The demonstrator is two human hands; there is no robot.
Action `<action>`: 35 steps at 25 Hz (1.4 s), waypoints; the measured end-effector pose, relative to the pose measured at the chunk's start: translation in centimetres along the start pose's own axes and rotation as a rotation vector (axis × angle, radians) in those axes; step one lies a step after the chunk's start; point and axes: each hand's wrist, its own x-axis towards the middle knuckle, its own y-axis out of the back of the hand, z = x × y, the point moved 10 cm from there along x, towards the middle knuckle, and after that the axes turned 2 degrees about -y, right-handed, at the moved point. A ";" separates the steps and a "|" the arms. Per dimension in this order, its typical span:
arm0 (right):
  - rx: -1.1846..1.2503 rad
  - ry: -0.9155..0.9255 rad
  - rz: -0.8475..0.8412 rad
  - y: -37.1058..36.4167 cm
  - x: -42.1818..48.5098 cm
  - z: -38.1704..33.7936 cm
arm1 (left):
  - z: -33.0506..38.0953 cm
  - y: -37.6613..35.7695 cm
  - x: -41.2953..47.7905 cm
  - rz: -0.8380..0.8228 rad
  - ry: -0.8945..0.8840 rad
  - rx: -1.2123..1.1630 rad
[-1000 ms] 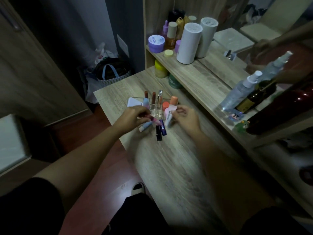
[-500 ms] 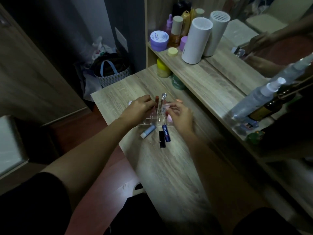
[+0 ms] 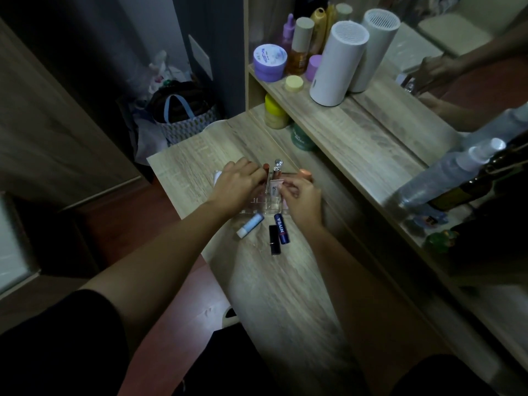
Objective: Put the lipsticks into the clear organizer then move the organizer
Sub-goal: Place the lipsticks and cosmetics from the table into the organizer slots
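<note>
Both hands have come forward onto the clear organizer (image 3: 267, 205) since a second ago, and the pink-capped stick the left hand held over the table is no longer in sight. Now the left hand (image 3: 238, 187) lies over the organizer's left side, fingers curled downward; whether they grip anything cannot be told. The right hand (image 3: 300, 197) pinches a small pale tube (image 3: 275, 187) between thumb and fingertips, the tube standing nearly upright with its long axis vertical, its lower end inside the organizer's middle compartments. Behind it, a brown-capped lipstick (image 3: 266, 168) and a silver-topped lipstick (image 3: 277, 164) stand upright in the back row, and an orange cap (image 3: 305, 174) shows just beyond the right hand. Three sticks lie flat on the table (image 3: 285, 295) just in front of the organizer: a light blue lip balm (image 3: 250, 225) angled from lower left to upper right, a black lipstick (image 3: 274, 240) and a dark blue NIVEA lip balm (image 3: 282, 228), side by side, both pointing roughly toward and away from the person.
</note>
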 end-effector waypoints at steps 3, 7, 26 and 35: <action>0.008 0.009 -0.002 0.1 -0.1 -0.4 | -0.2 0.2 0.0 0.014 0.020 0.014; 0.003 0.027 0.014 0.8 -0.9 -0.6 | 0.2 1.7 -1.0 0.096 0.016 -0.026; -0.145 -0.267 -0.140 0.0 -7.5 6.9 | 1.7 -7.9 -10.2 -0.204 0.327 -0.319; -0.123 -0.293 -0.071 0.7 -11.5 6.9 | 3.2 -8.6 -12.3 -0.247 0.459 -0.432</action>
